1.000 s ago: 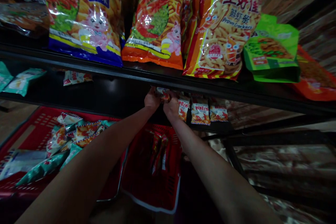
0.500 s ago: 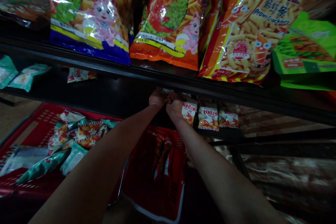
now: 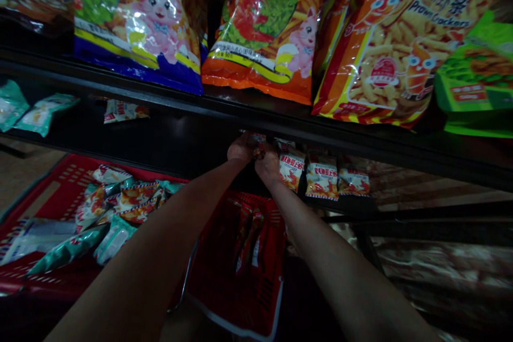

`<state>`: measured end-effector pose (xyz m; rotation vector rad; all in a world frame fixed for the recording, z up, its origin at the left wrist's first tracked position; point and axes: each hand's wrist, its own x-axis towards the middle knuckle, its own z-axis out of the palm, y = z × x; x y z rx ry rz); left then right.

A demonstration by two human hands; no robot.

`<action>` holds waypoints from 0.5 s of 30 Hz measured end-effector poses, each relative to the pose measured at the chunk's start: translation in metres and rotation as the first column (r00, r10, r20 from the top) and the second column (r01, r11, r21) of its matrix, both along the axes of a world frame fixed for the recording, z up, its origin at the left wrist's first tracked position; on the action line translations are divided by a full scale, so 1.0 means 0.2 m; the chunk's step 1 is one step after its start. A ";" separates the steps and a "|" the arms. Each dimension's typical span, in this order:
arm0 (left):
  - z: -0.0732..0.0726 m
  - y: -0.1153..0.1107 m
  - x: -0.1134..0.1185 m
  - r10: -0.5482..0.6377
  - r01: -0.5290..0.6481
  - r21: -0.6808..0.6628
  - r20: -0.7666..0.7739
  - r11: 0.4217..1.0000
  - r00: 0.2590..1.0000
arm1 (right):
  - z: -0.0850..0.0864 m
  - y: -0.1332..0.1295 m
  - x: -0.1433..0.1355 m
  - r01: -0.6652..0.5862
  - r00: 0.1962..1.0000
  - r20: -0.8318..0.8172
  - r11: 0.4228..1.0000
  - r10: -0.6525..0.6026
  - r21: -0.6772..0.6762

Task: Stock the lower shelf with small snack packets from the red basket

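Nearest, two bare forearms reach up from the bottom edge. At 8 o'clock, a red basket (image 3: 50, 188) holds a heap of teal and orange-and-white packs (image 3: 138, 196); at 6 o'clock, a second basket (image 3: 214, 291) holds slim, mostly red packs (image 3: 253, 248).

Beyond them, close to the centre, is the packet (image 3: 257, 140), held between both hands at the lower shelf (image 3: 188, 141), just under the front edge of the upper shelf (image 3: 256, 116). It is small, pale at the top and orange-red lower down, too shadowed to read. The left hand (image 3: 239, 149) is curled in, clamped on its 9 o'clock edge; the right hand (image 3: 267, 161) is curled likewise, clamped on its 3 o'clock edge. The fingertips are hard to make out.

Just past the right hand, towards 4 o'clock, stand white-and-orange packs (image 3: 321, 175). Teal packs (image 3: 47, 112) lie at 9 o'clock. Above, big bags line the upper shelf: blue-bottomed (image 3: 160, 26) at 11, orange-bottomed (image 3: 268, 26) at 12, prawn crackers (image 3: 401, 59) at 2.
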<state>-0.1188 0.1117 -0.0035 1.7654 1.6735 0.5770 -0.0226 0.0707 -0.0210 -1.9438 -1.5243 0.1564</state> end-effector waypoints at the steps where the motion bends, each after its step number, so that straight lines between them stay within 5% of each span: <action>1: -0.01 0.00 0.00 -0.011 0.011 0.015 0.000 1.000 1.000 | 0.00 0.00 0.00 -0.005 1.000 -0.001 1.000 0.005 -0.005; 10: -0.01 0.00 -0.03 -0.018 0.024 0.104 -0.052 0.994 0.998 | 0.08 -0.05 -0.02 -0.042 0.994 0.093 0.993 0.052 -0.110; 15: 0.01 0.00 -0.07 -0.011 0.023 0.125 -0.097 0.992 0.995 | 0.14 -0.04 -0.02 0.041 0.985 0.173 0.987 -0.014 -0.155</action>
